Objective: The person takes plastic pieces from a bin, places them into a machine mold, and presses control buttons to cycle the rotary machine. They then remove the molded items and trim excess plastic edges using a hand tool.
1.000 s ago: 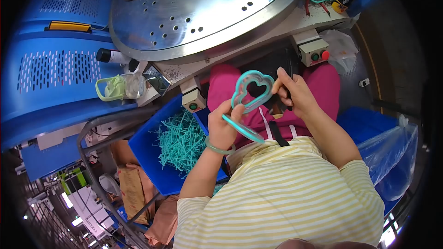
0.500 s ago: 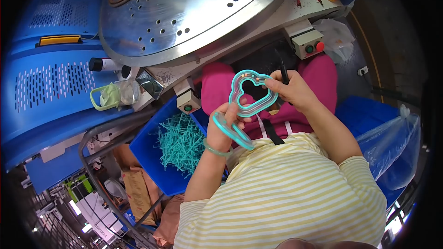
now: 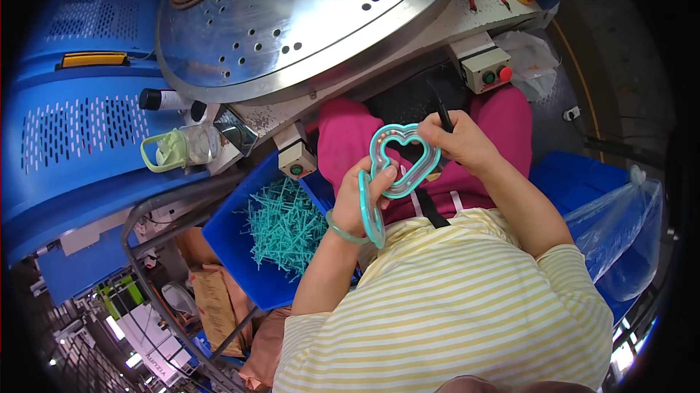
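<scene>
In the head view my left hand [image 3: 359, 192] is closed on a teal-edged, heart-shaped plastic ring [image 3: 397, 187], its thumb on the ring's lower left side. Small beads show inside the ring's upper left lobe. A second teal ring [image 3: 375, 231], seen nearly edge-on, hangs from the same hand by the wrist. My right hand [image 3: 461, 144] grips a slim black-handled tool [image 3: 442, 114] that points up and away; its exact kind is unclear. That hand's fingers are at the heart ring's upper right edge; whether they press on it I cannot tell.
A round metal plate with holes [image 3: 292, 21] fills the workbench ahead. Left of my lap stands a blue bin [image 3: 233, 247] of thin teal plastic pieces [image 3: 284, 225]. A button box [image 3: 487, 70] is mounted on the bench front. A clear bag [image 3: 627, 232] hangs at the right.
The heart ring has turned in my hands and now sits slightly lower and more upright. The second ring has swung from slanting to nearly upright. My right hand still holds the black-handled tool.
</scene>
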